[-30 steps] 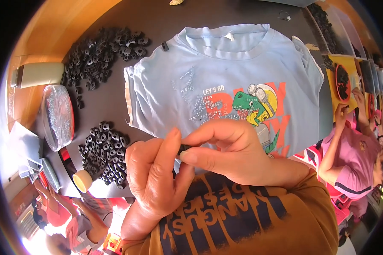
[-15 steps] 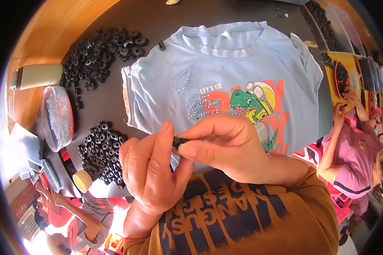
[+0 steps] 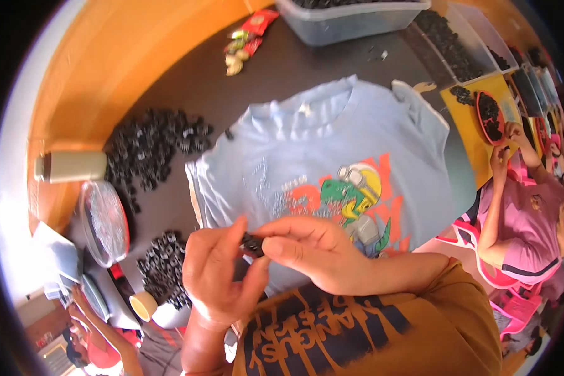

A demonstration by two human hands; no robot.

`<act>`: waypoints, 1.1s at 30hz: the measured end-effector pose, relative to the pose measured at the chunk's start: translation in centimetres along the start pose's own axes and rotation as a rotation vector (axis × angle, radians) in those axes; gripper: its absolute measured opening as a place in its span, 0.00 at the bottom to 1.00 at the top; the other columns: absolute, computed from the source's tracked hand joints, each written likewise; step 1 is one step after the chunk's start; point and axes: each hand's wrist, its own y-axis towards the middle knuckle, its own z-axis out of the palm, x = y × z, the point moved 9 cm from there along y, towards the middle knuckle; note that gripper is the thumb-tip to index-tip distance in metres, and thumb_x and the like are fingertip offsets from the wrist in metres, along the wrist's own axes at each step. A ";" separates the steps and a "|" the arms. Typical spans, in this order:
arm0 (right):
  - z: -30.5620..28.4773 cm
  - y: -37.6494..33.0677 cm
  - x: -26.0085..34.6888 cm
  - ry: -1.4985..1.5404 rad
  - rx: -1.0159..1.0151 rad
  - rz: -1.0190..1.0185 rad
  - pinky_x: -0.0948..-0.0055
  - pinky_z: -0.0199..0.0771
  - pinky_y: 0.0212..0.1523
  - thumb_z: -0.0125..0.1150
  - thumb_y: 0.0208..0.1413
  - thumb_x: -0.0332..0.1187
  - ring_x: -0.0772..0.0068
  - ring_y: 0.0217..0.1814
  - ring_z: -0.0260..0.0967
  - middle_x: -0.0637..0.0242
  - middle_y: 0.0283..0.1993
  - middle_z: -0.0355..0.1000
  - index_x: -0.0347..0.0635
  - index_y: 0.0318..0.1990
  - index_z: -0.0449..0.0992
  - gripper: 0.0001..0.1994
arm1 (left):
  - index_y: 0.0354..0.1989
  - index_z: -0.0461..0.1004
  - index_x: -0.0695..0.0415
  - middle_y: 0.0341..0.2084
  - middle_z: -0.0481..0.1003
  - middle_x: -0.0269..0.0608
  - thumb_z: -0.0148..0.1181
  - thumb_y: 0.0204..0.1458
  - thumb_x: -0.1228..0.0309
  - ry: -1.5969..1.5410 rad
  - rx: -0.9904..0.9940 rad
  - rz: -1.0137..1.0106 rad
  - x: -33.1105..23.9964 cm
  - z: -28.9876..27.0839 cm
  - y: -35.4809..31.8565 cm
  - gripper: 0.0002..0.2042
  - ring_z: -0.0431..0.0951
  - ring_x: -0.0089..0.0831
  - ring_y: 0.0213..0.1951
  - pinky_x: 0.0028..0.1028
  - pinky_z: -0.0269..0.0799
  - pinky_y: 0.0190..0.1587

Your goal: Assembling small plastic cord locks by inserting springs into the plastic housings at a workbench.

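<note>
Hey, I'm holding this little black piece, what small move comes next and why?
Perhaps steady the black piece with your left hand while your right hand adjusts it slightly, since the fingers of both hands meet around it.

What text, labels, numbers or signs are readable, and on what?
Wording not copied here, only where it stands.
Blue shirt: small white line, large red letters; partly blurred.
Brown shirt: large brown letters on dark patches.
Red packet: print too small to read.
Held black piece: no readable marking.

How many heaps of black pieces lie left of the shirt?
2: upper heap beside the pale bottle; lower heap beside the left hand, which may hide some of it.
</note>
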 end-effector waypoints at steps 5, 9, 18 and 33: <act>0.1 -0.3 0.4 -0.038 0.003 -0.060 0.77 0.63 0.56 0.49 0.64 0.32 0.77 0.54 0.66 0.65 0.49 0.70 0.34 0.53 0.68 0.14 | 0.43 0.74 0.65 0.23 0.68 0.37 0.62 0.39 0.80 -0.143 0.024 -0.127 3.0 0.0 5.3 0.18 0.68 0.26 0.25 0.24 0.66 0.34; 0.3 -0.5 -0.4 -0.004 0.070 0.000 0.76 0.66 0.55 0.49 0.64 0.33 0.77 0.53 0.67 0.66 0.47 0.70 0.35 0.51 0.69 0.14 | 0.42 0.75 0.64 0.23 0.67 0.34 0.62 0.44 0.77 -0.281 0.055 -0.142 3.7 2.6 11.5 0.14 0.67 0.20 0.26 0.20 0.65 0.30; 0.7 0.1 -1.3 -0.044 0.145 0.071 0.78 0.66 0.52 0.49 0.64 0.32 0.80 0.49 0.68 0.66 0.44 0.71 0.34 0.50 0.70 0.13 | 0.35 0.73 0.65 0.21 0.71 0.35 0.56 0.50 0.60 -0.328 -0.080 0.006 5.4 5.6 27.1 0.16 0.69 0.22 0.26 0.25 0.66 0.31; 3.3 -0.8 -1.4 -0.469 0.352 -0.036 0.69 0.68 0.31 0.55 0.55 0.29 0.64 0.31 0.70 0.62 0.29 0.71 0.38 0.34 0.72 0.05 | 0.38 0.76 0.60 0.32 0.74 0.44 0.59 0.47 0.79 -0.017 0.160 -0.254 7.4 4.1 2.8 0.09 0.75 0.41 0.32 0.31 0.70 0.37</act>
